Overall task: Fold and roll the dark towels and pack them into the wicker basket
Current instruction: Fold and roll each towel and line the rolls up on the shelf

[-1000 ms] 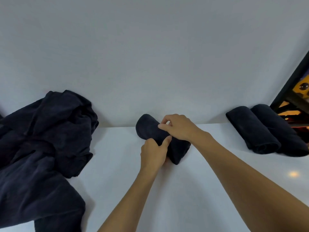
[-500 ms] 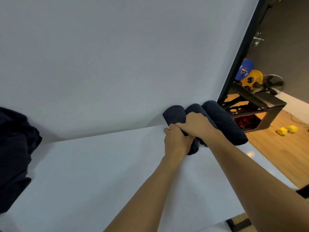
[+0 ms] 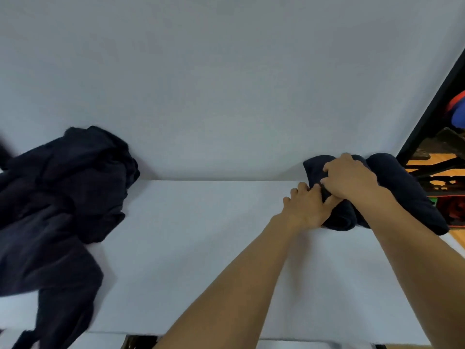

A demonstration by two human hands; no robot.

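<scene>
Right hand [image 3: 349,180] sits on top of the rolled towel [image 3: 313,168] at right of centre of the frame, fingers curled down over the roll's far-left side, palm covering its middle. Grip is closed round the cloth, not loose.

Left hand [image 3: 308,207] is just below-left of it, pushed against the near side of the same roll. Its fingers are curled with the tips tucked in at the fabric, and its thumb reaches right along the roll to touch the right hand. So both hands have hold of this one towel. How deep the left fingertips go into the fold, cannot tell.

Roll lies on the white table [image 3: 201,248] at its back edge, up against the white backdrop [image 3: 226,84], with its near end poking out below the hands.

Second roll [image 3: 405,195] lies just right of it, touching, angled toward lower right and partly behind the right forearm. Whether another roll lies between the two, cannot tell.

Towel pile [image 3: 63,197], dark and unfolded, is heaped at left of the frame, well apart from the hands, one part draping toward the bottom-left corner.

Black frame [image 3: 432,109] runs diagonally along the right edge, with blurred orange and red clutter behind it
</scene>
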